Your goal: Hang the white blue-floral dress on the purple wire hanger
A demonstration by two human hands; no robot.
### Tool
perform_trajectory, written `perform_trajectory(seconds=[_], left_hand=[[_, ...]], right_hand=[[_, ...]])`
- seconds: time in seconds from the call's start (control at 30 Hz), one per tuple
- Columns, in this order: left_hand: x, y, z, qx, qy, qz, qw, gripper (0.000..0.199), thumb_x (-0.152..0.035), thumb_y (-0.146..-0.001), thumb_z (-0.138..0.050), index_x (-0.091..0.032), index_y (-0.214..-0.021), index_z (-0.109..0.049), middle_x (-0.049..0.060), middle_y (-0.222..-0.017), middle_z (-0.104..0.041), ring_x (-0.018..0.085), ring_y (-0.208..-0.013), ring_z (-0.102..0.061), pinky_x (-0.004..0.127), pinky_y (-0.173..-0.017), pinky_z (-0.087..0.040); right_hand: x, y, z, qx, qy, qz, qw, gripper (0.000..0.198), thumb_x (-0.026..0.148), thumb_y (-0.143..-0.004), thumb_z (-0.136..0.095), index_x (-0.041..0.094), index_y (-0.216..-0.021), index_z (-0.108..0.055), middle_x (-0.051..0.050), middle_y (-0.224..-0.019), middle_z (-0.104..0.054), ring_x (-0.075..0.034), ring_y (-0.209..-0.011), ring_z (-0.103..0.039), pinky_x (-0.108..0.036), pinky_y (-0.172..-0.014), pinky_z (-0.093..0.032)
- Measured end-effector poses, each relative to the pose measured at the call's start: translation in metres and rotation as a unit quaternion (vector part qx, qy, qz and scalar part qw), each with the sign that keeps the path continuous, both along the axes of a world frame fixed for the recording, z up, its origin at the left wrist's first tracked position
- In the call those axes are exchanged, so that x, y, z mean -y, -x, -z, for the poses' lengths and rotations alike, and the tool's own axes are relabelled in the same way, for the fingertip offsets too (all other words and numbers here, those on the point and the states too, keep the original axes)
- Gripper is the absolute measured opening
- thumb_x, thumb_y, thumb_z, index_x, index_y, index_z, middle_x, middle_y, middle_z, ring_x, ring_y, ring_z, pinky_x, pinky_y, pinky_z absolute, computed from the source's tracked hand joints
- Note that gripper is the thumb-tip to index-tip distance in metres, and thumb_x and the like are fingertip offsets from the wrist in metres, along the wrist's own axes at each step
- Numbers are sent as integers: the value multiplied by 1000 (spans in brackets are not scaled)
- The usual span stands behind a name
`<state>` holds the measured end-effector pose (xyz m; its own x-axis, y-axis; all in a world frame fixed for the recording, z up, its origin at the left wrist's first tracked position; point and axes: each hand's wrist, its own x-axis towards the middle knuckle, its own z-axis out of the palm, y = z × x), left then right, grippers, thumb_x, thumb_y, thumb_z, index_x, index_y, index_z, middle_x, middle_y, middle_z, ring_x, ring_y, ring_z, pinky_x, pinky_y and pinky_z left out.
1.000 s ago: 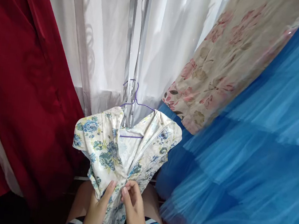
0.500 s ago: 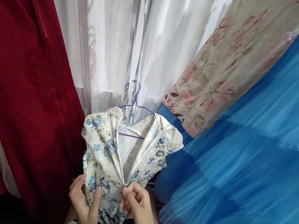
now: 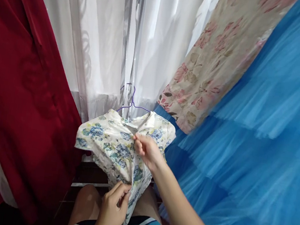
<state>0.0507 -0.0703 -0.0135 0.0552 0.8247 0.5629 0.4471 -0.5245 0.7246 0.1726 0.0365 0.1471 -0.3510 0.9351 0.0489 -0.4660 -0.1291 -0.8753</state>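
A white dress (image 3: 121,151) with blue and yellow-green flowers hangs on a purple hanger (image 3: 132,103) in front of me. My right hand (image 3: 148,151) is closed in a pinch near the neckline, at the top of the closed zipper line; the zipper pull is covered by its fingers. Lower down, my left hand (image 3: 113,204) pinches the dress fabric beside the zipper line. Above my right hand only a small gap at the neck stays spread. The dress's lower part hangs narrow between my knees.
White curtains (image 3: 104,40) hang behind, with a grey metal pole (image 3: 138,33) between them. Dark red fabric (image 3: 28,74) hangs at the left. To the right hang a beige cloth with pink flowers (image 3: 199,71) and a tiered blue tulle skirt (image 3: 239,146).
My right hand has slid upward along the zipper, and the dress's V-shaped opening has closed up to near the neckline. My left hand has moved from the dress's side to the lower zipper line.
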Motion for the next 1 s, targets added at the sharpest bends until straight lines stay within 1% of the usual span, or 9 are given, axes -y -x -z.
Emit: perform_trajectory(seconds=[0.13, 0.27, 0.4, 0.5, 0.63, 0.73, 0.83, 0.93, 1.0], left_hand=[[9, -1, 12, -11, 26, 6, 1000, 17, -13, -91, -48, -20, -94, -63, 4, -79, -62, 14, -65, -61, 22, -58, -48], [-3, 8, 9, 5, 43, -2, 999, 12, -20, -90, -58, -20, -100, -64, 3, -79, -66, 17, -73, -64, 26, -69, -51], [-42, 29, -65, 108, -59, -51, 991, 26, -26, -94, -57, -21, -119, -60, 2, -84, -64, 17, -80, -64, 29, -80, -51], [-81, 40, -140, 142, -92, 14, 985, 38, -31, -100, -46, -23, -138, -48, -3, -67, -56, 13, -60, -57, 25, -64, -50], [-118, 39, -193, -24, -132, 47, 990, 20, -33, -96, -53, -20, -100, -68, -1, -67, -60, 13, -61, -59, 23, -60, -46], [-130, 37, -199, -28, -182, -10, 983, 20, -32, -96, -55, -18, -86, -66, -1, -63, -62, 12, -58, -60, 22, -60, -46], [-141, 58, -200, 110, -213, -74, 968, 20, -32, -95, -55, -17, -87, -65, -1, -63, -63, 12, -59, -62, 21, -61, -47], [-158, 104, -194, 306, -194, -131, 923, 21, -31, -91, -62, -15, -78, -63, -2, -64, -61, 9, -62, -58, 18, -63, -45], [-169, 133, -178, 454, -128, -157, 868, 25, -29, -90, -64, -15, -70, -56, -4, -63, -55, 7, -59, -53, 16, -63, -44]], right_hand=[[-38, 4, -53, -2, -15, 16, 1000, 15, 22, -76, -68, 10, -69, -62, 7, -46, -45, -2, -37, -33, -12, -32, -19], [-35, 7, -57, 23, -71, 39, 996, 16, 26, -77, -68, 12, -72, -63, 4, -48, -52, -4, -38, -41, -14, -34, -23], [-12, 6, -43, 109, -155, 75, 979, 23, 37, -80, -67, 16, -74, -59, 5, -47, -54, -6, -38, -42, -17, -37, -26], [-4, 4, -41, 145, -213, 93, 962, 25, 38, -84, -64, 19, -73, -54, 5, -45, -54, -7, -38, -40, -19, -40, -26], [-15, 4, -38, 184, -295, 98, 933, 24, 36, -86, -61, 21, -72, -50, 5, -47, -54, -9, -41, -43, -22, -45, -30], [-31, 6, -19, 219, -300, 134, 919, 24, 37, -85, -62, 22, -72, -48, 7, -47, -47, -10, -42, -39, -23, -45, -26], [-40, 5, 9, 252, -263, 138, 921, 26, 40, -83, -61, 22, -71, -48, 8, -47, -39, -10, -42, -32, -24, -44, -21], [-34, -2, 30, 256, -237, 112, 930, 29, 44, -83, -61, 21, -70, -49, 9, -48, -36, -9, -42, -28, -24, -44, -18], [-24, -6, 36, 249, -236, 89, 935, 32, 46, -84, -61, 21, -69, -49, 9, -49, -35, -9, -42, -27, -24, -44, -18]])
